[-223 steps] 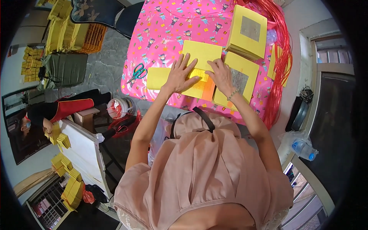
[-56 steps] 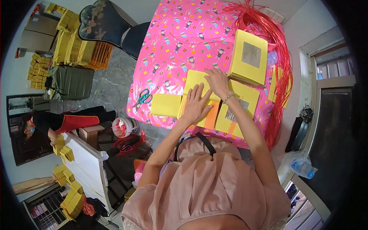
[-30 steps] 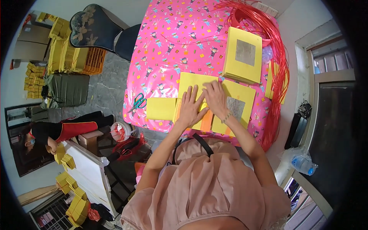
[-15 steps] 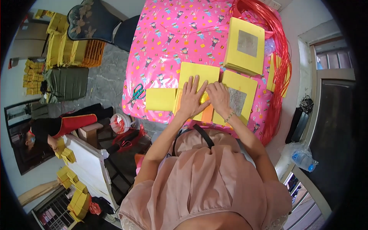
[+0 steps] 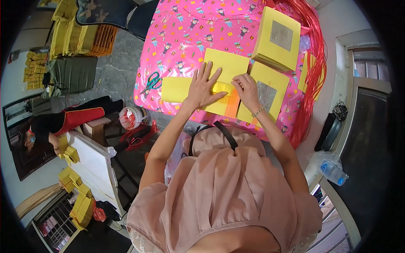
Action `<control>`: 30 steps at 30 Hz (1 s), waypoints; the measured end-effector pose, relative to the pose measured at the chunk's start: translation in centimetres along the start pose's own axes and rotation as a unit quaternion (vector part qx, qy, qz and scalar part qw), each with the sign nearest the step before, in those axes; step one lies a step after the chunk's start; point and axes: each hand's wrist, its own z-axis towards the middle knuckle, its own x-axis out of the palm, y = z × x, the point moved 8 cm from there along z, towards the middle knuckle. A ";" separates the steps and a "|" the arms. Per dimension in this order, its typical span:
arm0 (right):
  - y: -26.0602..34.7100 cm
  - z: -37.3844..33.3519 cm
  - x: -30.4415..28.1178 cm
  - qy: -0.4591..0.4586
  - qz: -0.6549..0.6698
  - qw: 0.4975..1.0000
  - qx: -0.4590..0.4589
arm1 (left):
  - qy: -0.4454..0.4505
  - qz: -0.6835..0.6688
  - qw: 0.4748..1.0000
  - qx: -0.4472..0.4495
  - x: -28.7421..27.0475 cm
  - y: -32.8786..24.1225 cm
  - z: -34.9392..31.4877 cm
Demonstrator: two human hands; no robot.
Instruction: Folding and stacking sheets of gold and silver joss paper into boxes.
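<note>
My left hand lies flat with fingers spread on a yellow paper sheet with a shiny gold patch and an orange band. Beside the band, my right hand has its fingers curled, thumb and fingertips together near the sheet's right edge. Whatever those fingertips may hold is too small to make out. A yellow sheet with a silver square lies under and right of my right hand. Left of my left wrist is a plain yellow piece of paper.
A thick stack of yellow paper stands at the far right of the pink-covered table, beside long red strands. Green-handled scissors lie at the left edge. Further left, another person handles yellow bundles at a white table.
The view has shifted a little. My hands have moved further apart, uncovering more of the gold patch and orange band. My right fingers have lifted and curled together; my left stays flat.
</note>
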 end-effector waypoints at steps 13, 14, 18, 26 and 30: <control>2.7 0.2 -1.0 0.011 -0.091 0.989 -0.118 | 0.015 -0.038 0.999 -0.009 0.0 0.5 -0.3; 2.9 0.1 -0.6 0.024 -0.127 0.981 -0.147 | 0.014 -0.037 0.999 -0.011 -0.1 0.2 -0.5; 3.3 0.3 -0.6 0.039 -0.166 0.963 -0.210 | -0.208 -0.062 0.975 -0.040 -3.5 -2.9 -1.7; 7.0 1.0 -1.7 0.012 -0.207 0.939 -0.274 | -0.305 -0.587 0.677 -0.324 3.8 0.4 -1.2; 8.5 0.8 -1.6 0.024 -0.216 0.937 -0.275 | -0.295 -0.607 0.651 -0.348 3.5 1.2 -1.6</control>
